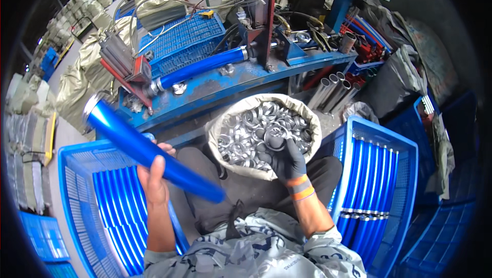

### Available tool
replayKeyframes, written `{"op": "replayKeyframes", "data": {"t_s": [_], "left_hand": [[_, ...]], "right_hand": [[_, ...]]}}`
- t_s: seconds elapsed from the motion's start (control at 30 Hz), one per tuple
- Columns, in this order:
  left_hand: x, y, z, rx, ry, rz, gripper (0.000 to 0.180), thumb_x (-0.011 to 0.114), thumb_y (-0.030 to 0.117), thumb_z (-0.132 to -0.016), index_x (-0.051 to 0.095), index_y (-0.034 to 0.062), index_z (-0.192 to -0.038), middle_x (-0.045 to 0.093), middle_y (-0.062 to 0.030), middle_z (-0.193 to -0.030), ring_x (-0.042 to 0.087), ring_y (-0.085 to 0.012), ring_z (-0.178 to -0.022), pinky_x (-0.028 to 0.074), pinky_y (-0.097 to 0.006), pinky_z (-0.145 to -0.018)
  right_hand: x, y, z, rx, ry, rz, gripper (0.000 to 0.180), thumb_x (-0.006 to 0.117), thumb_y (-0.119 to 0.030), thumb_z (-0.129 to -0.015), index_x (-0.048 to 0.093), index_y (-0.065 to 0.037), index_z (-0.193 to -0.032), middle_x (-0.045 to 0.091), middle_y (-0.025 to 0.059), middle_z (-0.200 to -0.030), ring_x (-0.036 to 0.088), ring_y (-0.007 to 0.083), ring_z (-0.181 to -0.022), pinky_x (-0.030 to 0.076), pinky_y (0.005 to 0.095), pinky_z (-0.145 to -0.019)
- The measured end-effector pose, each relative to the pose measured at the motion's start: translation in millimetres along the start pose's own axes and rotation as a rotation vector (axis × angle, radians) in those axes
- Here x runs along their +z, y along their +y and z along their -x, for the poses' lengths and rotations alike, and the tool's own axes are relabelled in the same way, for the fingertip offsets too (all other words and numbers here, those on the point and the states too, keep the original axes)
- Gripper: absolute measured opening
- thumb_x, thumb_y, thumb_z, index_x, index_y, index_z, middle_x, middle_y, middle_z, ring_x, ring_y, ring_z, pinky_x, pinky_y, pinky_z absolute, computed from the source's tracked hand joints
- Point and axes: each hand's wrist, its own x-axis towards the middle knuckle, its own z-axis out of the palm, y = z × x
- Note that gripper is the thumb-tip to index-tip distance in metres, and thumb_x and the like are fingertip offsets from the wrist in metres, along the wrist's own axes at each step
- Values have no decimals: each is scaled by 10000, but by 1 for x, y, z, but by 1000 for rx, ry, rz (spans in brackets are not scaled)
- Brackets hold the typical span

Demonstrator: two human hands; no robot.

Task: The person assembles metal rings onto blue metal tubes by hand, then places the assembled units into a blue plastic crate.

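While the person sits, the bare left hand (154,175) is clamped around a blue tube (148,152) angled toward ten o'clock; the gloved right hand (287,162) pinches a metal ring (275,143) from the sack of rings (233,116) at twelve. Judgement: square ring to tube mouth. Blue crates (359,129) flank; cluttered blue workbench (230,80) beyond.

The tube (148,152) in the bare left hand (154,183) was glossy blue metal. The rings (251,129) were bright, shiny metal — their sack (225,119) was rough woven cloth. The right hand (287,162) wore a matt dark knit glove — the crates (353,139) were blue plastic mesh.
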Motion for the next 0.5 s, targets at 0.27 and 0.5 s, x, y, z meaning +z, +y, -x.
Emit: {"op": "replayKeyframes", "data": {"t_s": [0.27, 0.5], "left_hand": [[20, -32, 21, -242, 125, 551, 519, 678, 476, -1185, 629, 99, -1538, 762, -194, -1445, 777, -331, -1290, 674, -517, -1038], [15, -43, 35, -178, 118, 547, 472, 695, 396, -1186, 627, 89, -1539, 750, -202, -1474, 774, -351, -1312, 695, -526, -1051]], "right_hand": [[39, -7, 1, -131, -42, 103, 935, 962, -406, -971, 507, -54, -1709, 689, 214, -1586, 757, 324, -1365, 680, 459, -1092], [68, -8, 5, -94, 81, 390, 986, 913, -76, -835, 504, 53, -1723, 686, 163, -1620, 668, 274, -1474, 474, 438, -1299]]}}
